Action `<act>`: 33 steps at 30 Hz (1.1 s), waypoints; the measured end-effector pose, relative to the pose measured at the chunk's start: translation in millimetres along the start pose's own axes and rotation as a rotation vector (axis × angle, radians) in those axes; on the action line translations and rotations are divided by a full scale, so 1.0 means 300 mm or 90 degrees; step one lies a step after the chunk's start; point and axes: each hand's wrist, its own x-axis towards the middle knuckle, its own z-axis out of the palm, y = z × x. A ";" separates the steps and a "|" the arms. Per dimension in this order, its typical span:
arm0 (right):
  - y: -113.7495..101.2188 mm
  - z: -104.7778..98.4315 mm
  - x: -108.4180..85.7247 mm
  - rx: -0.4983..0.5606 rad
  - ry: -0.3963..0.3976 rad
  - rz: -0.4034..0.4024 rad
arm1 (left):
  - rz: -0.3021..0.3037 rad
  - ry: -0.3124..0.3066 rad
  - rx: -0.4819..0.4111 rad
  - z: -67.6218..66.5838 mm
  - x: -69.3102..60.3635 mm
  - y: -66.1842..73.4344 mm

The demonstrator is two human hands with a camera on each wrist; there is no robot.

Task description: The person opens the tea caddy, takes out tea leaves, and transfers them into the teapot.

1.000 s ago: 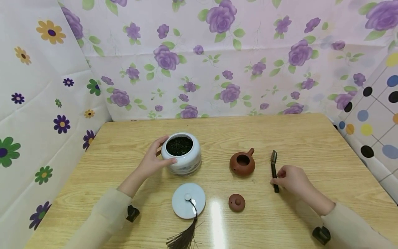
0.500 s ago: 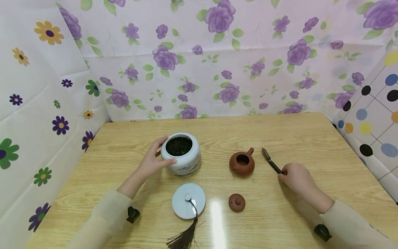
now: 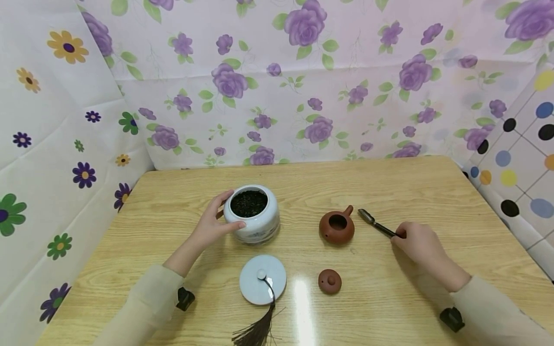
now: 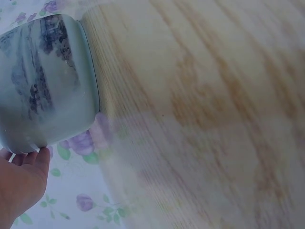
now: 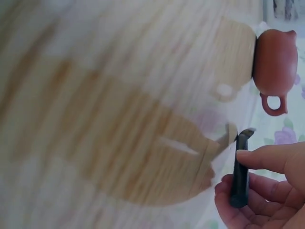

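Note:
My left hand [image 3: 211,228] holds a white porcelain jar [image 3: 261,228] by its left side, thumb at the front and fingers behind. Dark loose tea leaves [image 3: 249,203] show inside its open mouth. The left wrist view has the jar [image 4: 43,81] with fingers touching its side. On the right, my right hand [image 3: 421,244] pinches a small tea scoop [image 3: 382,228] by its black handle, the metal head pointing left toward a brown clay teapot [image 3: 339,236]. In the right wrist view, thumb and fingers grip the handle [image 5: 239,183], and the teapot [image 5: 275,62] stands beyond the scoop's head.
The jar's pale lid [image 3: 252,289], with a dark tassel [image 3: 256,329], lies in front of the jar. A small brown teapot lid [image 3: 330,282] rests in front of the teapot. Flowered cloth [image 3: 277,115] borders the back of the wooden table [image 3: 298,185].
My right hand has lifted the tea scoop and swung its head leftward toward the teapot, after it lay nearly straight away from me. My left hand stays on the jar.

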 end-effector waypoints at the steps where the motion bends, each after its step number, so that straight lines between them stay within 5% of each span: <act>1: 0.003 -0.002 0.002 0.010 -0.001 0.002 | -0.002 0.000 0.000 0.000 0.000 -0.001; 21: 0.053 -0.017 0.016 0.202 0.095 0.114 | -0.003 0.001 0.000 0.000 0.000 0.005; 29: 0.054 -0.031 0.021 0.404 0.111 0.176 | -0.004 0.000 0.001 -0.001 0.001 -0.003; 33: 0.056 -0.032 0.023 0.568 0.122 0.197 | -0.006 -0.001 0.004 -0.001 -0.003 -0.004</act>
